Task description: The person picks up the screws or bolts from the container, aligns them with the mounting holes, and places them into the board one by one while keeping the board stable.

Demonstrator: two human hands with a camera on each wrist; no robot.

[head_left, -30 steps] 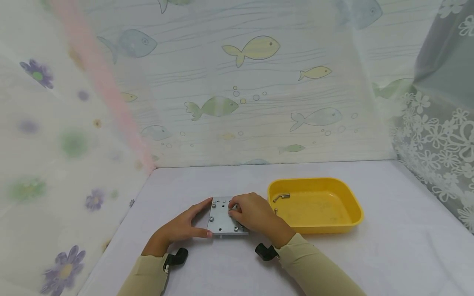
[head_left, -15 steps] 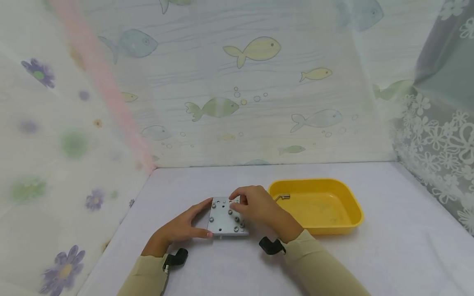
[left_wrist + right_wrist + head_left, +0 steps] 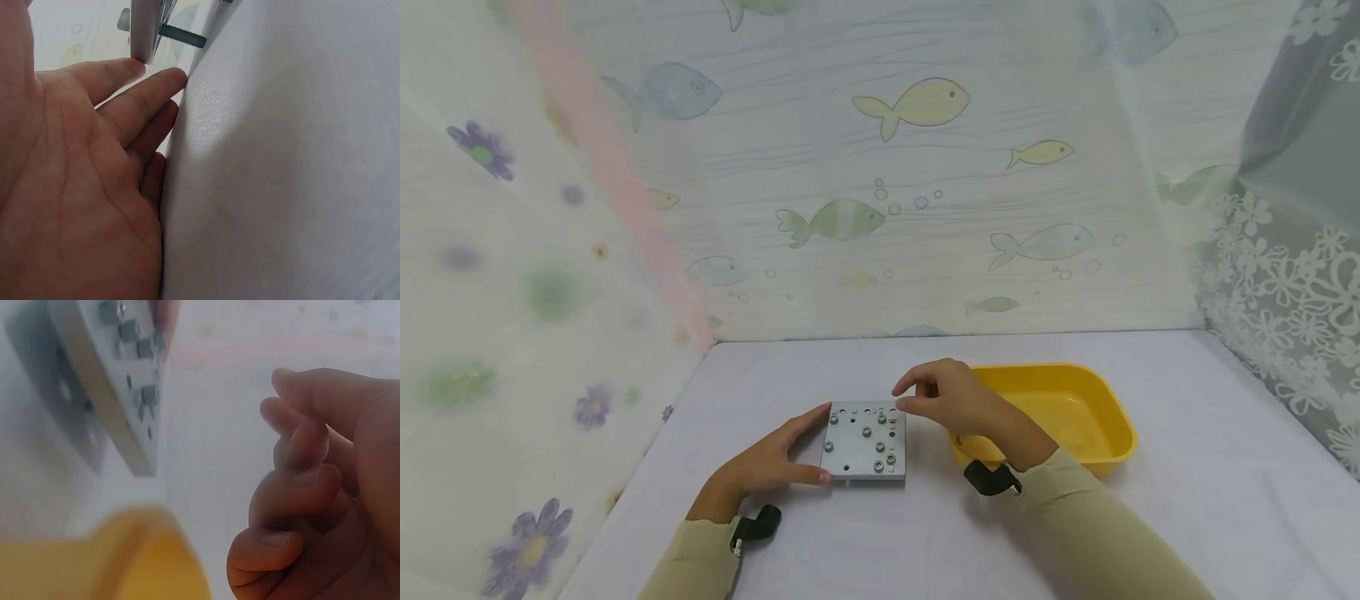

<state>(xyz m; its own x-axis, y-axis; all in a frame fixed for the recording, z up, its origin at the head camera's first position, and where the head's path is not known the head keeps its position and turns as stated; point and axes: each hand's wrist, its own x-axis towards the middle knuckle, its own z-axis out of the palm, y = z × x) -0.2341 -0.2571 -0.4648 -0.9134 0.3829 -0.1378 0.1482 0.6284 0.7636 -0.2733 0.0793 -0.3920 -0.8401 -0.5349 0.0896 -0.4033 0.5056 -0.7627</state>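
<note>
A grey metal plate (image 3: 850,454) with several socket-head screws (image 3: 867,432) standing in its holes lies on the white table. My left hand (image 3: 767,461) holds the plate by its left side, index fingertip at the far corner and thumb at the near one. In the left wrist view a threaded screw shank (image 3: 181,35) sticks out below the plate. My right hand (image 3: 958,400) hovers off the plate's far right corner, partly over the yellow tray (image 3: 1116,457). Its fingers are loosely curled, and nothing shows between thumb and index finger (image 3: 303,447).
The tray stands right of the plate, and my right hand and forearm hide its left part. A black wrist camera (image 3: 758,523) sits below the left hand, another camera (image 3: 988,477) below the right. A printed fish curtain (image 3: 850,275) hangs behind the table.
My right hand has drawn back from the plate's screws, moving right and away toward the tray, and uncovered the plate's right side. The left hand and plate stay put.
</note>
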